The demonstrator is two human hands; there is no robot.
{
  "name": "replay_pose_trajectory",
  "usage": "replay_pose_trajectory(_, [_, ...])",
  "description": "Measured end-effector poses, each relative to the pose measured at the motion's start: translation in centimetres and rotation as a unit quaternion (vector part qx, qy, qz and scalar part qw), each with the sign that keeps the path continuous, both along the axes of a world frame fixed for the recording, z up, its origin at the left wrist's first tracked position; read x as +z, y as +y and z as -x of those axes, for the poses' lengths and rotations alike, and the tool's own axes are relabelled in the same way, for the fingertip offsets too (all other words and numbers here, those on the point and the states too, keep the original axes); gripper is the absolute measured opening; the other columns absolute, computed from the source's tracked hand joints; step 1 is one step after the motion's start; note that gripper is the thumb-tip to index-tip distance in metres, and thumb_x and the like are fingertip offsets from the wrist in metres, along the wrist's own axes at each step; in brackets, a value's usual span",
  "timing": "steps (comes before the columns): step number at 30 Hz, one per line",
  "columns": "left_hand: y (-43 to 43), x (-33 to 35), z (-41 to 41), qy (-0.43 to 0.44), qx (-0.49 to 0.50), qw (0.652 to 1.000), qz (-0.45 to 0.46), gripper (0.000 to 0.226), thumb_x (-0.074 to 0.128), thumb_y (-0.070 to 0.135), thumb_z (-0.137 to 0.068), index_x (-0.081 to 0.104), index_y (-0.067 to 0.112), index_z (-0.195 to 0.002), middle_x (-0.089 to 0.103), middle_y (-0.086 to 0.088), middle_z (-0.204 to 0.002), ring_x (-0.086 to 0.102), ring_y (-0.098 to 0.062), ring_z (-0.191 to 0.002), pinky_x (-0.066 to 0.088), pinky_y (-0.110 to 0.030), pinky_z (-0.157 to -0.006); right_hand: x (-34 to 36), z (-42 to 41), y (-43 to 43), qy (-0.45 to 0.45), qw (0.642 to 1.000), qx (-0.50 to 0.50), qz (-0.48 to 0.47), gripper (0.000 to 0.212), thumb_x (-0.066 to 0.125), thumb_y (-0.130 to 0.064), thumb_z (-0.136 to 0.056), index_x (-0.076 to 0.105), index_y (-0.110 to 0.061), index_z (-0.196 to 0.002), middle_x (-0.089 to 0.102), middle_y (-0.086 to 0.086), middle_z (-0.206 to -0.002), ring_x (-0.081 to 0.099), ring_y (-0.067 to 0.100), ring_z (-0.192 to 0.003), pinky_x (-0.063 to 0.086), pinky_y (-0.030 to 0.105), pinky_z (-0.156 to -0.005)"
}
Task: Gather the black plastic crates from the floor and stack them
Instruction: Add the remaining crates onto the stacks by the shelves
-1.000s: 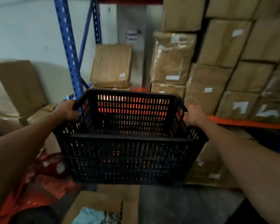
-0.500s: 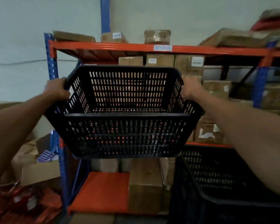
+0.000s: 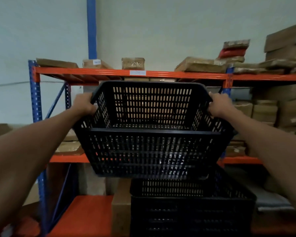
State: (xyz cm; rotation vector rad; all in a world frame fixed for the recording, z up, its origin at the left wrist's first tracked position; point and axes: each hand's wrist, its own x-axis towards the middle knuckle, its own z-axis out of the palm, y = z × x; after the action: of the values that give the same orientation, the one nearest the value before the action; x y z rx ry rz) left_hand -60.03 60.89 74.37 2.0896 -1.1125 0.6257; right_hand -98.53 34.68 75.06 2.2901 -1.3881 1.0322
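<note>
Two bare hands held a black crate (image 3: 150, 134) up in the air, the left hand (image 3: 85, 104) clamped on its left rim and the right hand (image 3: 219, 105) clamped on its right rim. It hung just above, and a little left of, a stack of crates (image 3: 191, 211) standing before the orange and blue rack (image 3: 126, 72) of cardboard boxes (image 3: 265, 110)

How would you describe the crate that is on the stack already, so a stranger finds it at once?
Find the orange-and-blue shelving rack. In front of it, low and right, stands a black slotted crate. Unlike the held crate above it, no hand touches it.
</note>
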Motion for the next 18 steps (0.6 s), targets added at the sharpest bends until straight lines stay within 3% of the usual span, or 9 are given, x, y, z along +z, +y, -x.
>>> replay_pose_trajectory(4, [-1.3, 1.2, 3.0, -0.015, -0.026, 0.999, -0.026, 0.026, 0.070, 0.003, -0.068, 0.059, 0.004, -0.091, 0.061, -0.022, -0.089, 0.062, -0.041, -0.096, 0.040, -0.033, -0.071, -0.4, 4.3, -0.3, -0.016, 0.999, -0.036, 0.005, 0.050, 0.052, -0.013, -0.091, 0.046, -0.004, -0.140, 0.060, 0.025, -0.125, 0.054, 0.045, -0.115, 0.049, 0.043, -0.091])
replay_pose_trajectory(7, [-1.9, 1.3, 4.1, -0.009, -0.034, 0.999, -0.038, 0.036, 0.070, 0.003, -0.067, 0.064, 0.003, -0.102, 0.064, -0.021, -0.093, 0.061, -0.040, -0.101, 0.047, -0.038, -0.085, -0.2, 6.2, 0.4, -0.016, 0.999, -0.047, -0.015, 0.053, 0.051, -0.014, -0.093, 0.043, -0.006, -0.144, 0.058, 0.024, -0.129, 0.052, 0.044, -0.121, 0.047, 0.042, -0.093])
replay_pose_trajectory(11, [-2.7, 0.5, 5.6, 0.014, -0.053, 0.998, -0.042, 0.035, 0.070, 0.007, -0.071, 0.064, 0.006, -0.106, 0.064, -0.018, -0.094, 0.063, -0.038, -0.101, 0.049, -0.040, -0.086, -1.0, 8.2, 0.9, -0.016, 0.997, -0.057, -0.041, 0.051, 0.052, -0.015, -0.093, 0.045, -0.006, -0.143, 0.058, 0.023, -0.132, 0.052, 0.041, -0.123, 0.046, 0.039, -0.097])
replay_pose_trajectory(18, [-5.5, -1.3, 8.1, 0.059, -0.039, 0.994, -0.084, 0.041, 0.072, 0.002, -0.072, 0.066, 0.005, -0.113, 0.065, -0.019, -0.100, 0.062, -0.030, -0.092, 0.047, -0.034, -0.079, -1.8, 10.3, -0.9, 0.000, 0.995, -0.059, -0.083, 0.038, 0.055, -0.019, -0.090, 0.055, -0.014, -0.128, 0.056, 0.019, -0.129, 0.056, 0.035, -0.115, 0.046, 0.035, -0.086])
